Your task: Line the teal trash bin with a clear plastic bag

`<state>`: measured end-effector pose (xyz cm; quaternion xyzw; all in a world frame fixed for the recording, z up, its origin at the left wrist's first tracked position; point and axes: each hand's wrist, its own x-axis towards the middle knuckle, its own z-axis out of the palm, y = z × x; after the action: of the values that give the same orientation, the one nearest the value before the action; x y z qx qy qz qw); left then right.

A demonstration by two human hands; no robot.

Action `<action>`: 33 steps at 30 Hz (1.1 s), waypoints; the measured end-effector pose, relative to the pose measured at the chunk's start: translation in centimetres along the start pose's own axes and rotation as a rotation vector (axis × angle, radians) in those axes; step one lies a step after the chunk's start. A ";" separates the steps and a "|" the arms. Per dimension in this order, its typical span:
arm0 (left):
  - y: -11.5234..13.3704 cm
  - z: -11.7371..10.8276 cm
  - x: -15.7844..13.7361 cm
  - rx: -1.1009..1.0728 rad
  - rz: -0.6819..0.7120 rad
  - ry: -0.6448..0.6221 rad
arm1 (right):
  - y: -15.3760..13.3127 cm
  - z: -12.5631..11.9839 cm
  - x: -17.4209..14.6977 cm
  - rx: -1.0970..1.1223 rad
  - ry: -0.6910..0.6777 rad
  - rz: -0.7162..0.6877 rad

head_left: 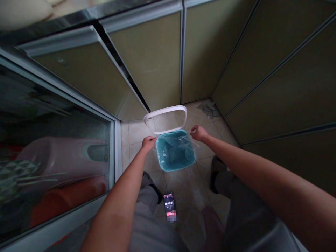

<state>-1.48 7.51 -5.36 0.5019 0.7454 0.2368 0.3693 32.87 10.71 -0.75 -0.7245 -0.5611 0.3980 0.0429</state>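
A teal trash bin (174,152) stands on the floor between my feet, with a clear plastic bag (181,141) lining it and folded over its rim. The bag's edge sticks out loosely on the right side. A white rim frame (165,109) is tipped up behind the bin. At the left rim, my left hand (148,144) pinches the edge of the plastic bag. My right hand (199,133) is just beyond the right back corner, fingers loosely curled with a gap between them; no film shows in its grip.
A phone (169,204) with a running timer lies on the tiled floor in front of the bin. Cabinet doors (147,59) rise behind and to the right. A glass door (52,140) is on the left. A grey cloth-like piece (209,108) lies in the back corner.
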 end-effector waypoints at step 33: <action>-0.8 1.4 1.1 -0.348 -0.157 -0.039 | -1.6 1.4 3.1 0.533 -0.185 0.393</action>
<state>-1.12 8.22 -7.19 0.3753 0.7228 0.3228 0.4821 30.87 13.43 -2.53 -0.7430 -0.2883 0.5953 0.1021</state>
